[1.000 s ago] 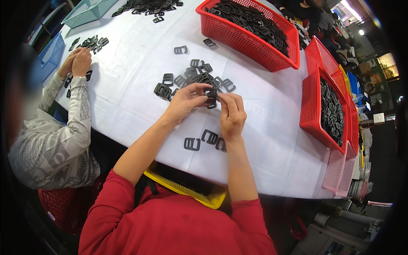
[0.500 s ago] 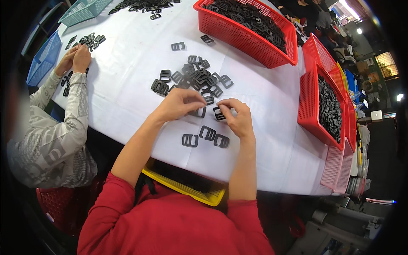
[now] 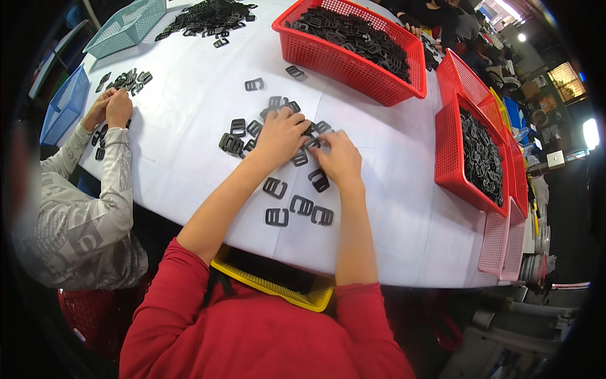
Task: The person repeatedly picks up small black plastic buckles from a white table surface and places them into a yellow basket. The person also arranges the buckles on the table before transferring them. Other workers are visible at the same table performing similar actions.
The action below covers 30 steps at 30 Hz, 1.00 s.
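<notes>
A loose pile of black plastic buckles [image 3: 231, 144] lies on the white-covered table. My left hand [image 3: 281, 136] is over this pile, its fingers spread and touching the buckles, with part of the pile hidden under it. At the pile's right side, my right hand [image 3: 341, 161] has thumb and fingertips apart beside some buckles. Its fingertips are slightly blurred. Closer to me, several buckles lie separately, among them one buckle [image 3: 274, 187] below my left wrist and another [image 3: 319, 180] beside my right wrist.
Red baskets [image 3: 353, 79] of black buckles stand at the far side and right [image 3: 447, 161]. Below the table edge is a yellow basket [image 3: 271, 289]. On the left, a co-worker's hands [image 3: 113, 108] handle buckles near a blue basket [image 3: 66, 104]. Another buckle heap [image 3: 208, 18] lies far left.
Both hands have moved away from me to the pile. The buckles they held now lie on the table nearer to me, and my left fingers have spread.
</notes>
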{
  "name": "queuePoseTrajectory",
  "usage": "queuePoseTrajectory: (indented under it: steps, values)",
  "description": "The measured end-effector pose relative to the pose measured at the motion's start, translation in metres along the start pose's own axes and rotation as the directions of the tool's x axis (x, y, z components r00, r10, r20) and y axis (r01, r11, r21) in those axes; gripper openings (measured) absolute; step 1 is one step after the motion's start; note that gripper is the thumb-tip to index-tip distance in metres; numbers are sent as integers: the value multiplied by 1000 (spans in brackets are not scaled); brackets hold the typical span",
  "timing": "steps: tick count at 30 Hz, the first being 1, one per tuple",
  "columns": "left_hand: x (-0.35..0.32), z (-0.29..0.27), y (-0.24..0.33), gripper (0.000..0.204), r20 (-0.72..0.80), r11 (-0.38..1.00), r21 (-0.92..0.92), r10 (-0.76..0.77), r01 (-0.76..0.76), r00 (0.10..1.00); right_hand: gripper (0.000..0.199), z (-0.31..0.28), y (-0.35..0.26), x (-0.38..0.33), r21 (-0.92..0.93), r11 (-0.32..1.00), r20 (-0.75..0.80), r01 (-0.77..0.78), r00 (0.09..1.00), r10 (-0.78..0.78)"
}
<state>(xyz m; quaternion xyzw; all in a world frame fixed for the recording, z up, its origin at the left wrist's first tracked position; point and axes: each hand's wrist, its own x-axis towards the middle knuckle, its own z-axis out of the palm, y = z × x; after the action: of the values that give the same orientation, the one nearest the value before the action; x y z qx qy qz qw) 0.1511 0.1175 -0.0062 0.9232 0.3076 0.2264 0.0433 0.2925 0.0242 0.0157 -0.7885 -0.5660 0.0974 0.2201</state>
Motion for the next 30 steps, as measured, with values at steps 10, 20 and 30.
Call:
queuePoseTrajectory:
  steps: [10,20,30]
  values:
    - [-1,-21,-22,17,-182,805,-584,-250,100,951,26,13,30,5,14,967,-300,255,923,-239]
    - [-1,-44,-17,17,616,416,-702,-51,578,786,15,4,36,2,25,990,-302,142,945,-128]
    - [-3,-5,-38,22,336,335,-824,-359,456,871,35,20,0,-2,-10,989,-123,149,981,-149]
